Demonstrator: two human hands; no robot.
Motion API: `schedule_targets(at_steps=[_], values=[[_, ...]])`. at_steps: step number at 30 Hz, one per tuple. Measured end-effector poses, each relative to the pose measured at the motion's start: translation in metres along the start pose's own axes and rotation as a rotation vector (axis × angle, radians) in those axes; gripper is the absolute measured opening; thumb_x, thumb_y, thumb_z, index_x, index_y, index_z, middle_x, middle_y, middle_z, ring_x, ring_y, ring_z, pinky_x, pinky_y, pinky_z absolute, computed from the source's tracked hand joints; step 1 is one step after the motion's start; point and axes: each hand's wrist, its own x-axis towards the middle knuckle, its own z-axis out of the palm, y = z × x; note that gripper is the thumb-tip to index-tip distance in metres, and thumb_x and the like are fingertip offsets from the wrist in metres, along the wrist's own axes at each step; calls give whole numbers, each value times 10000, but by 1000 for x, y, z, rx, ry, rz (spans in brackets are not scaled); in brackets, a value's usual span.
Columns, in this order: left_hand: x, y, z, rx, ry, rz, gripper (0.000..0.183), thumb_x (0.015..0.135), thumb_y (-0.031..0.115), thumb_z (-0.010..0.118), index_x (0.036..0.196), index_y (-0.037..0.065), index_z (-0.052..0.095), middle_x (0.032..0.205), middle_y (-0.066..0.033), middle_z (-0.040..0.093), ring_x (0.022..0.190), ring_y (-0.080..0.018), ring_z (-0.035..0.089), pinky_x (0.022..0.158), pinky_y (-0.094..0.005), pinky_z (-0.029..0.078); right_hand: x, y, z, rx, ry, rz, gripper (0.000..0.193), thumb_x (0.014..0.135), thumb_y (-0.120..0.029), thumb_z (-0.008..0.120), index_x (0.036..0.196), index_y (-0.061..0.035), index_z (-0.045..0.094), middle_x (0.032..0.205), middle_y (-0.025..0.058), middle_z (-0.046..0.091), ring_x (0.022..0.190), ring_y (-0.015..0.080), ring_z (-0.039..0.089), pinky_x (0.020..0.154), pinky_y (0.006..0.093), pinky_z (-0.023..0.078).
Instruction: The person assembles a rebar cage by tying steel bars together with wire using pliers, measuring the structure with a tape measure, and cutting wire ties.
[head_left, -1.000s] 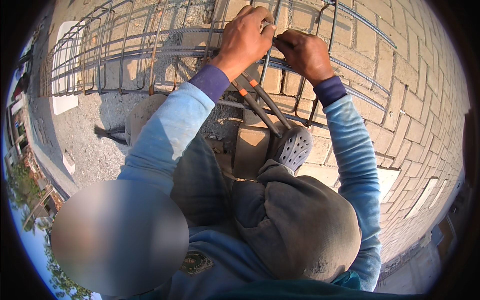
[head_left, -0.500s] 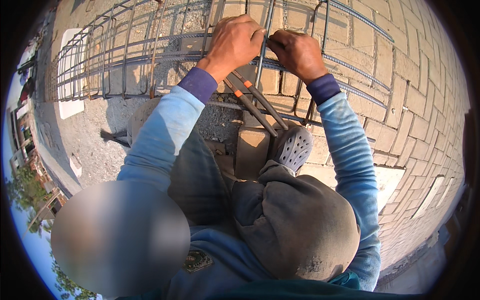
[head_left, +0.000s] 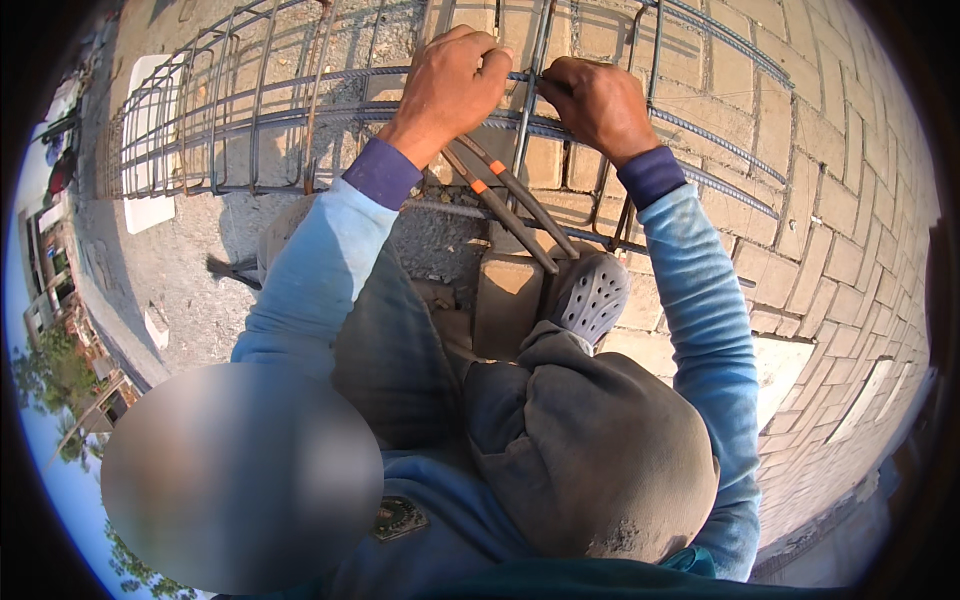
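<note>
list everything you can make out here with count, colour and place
Rebar cage: one, grey with rust, across the top
Two-handled tool: one, dark with orange bands, upper centre
Paving blocks: many, tan, mostly right
Rough ground: one stretch, grey, left
Panel: one, white, upper left
Pale slabs: at least two, off-white, right
Trees: count unclear, green, far left
Clog: one, grey, centre
Trousers: one pair, grey-brown, lower centre
Sleeves: two, blue with purple cuffs, either side
Left hand: one, bare, top centre
Right hand: one, bare, right of it
</note>
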Motion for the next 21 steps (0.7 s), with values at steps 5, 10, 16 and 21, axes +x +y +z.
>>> schedule_targets(at_steps=[5,10,16,21], values=[[-15,27,-12,162,-414,-372,338,933,290,469,915,21,671,949,-237,649,882,-441,604,778,-492,473,2,-3,-4,0,-37,38,181,836,-250,681,822,-69,674,726,126,660,644,332,640,590,415,511],[-18,15,10,184,-382,-362,342,909,297,483,950,30,691,970,-221,673,930,-399,635,837,-469,484,7,-5,1,13,-18,-9,195,830,-265,679,804,-72,672,703,136,655,635,336,640,584,427,507],[-17,19,25,-20,-322,-509,313,880,275,530,1075,102,703,973,-177,687,924,-382,643,825,-436,499,4,0,-3,-1,-32,1,199,843,-265,674,817,-68,670,724,129,662,636,332,640,585,419,508],[-24,16,26,-8,-209,-346,244,840,187,544,951,43,706,887,-210,673,866,-396,641,783,-459,503,6,-6,0,-43,-32,20,181,844,-268,676,881,-91,667,732,114,672,658,323,655,577,425,512]])
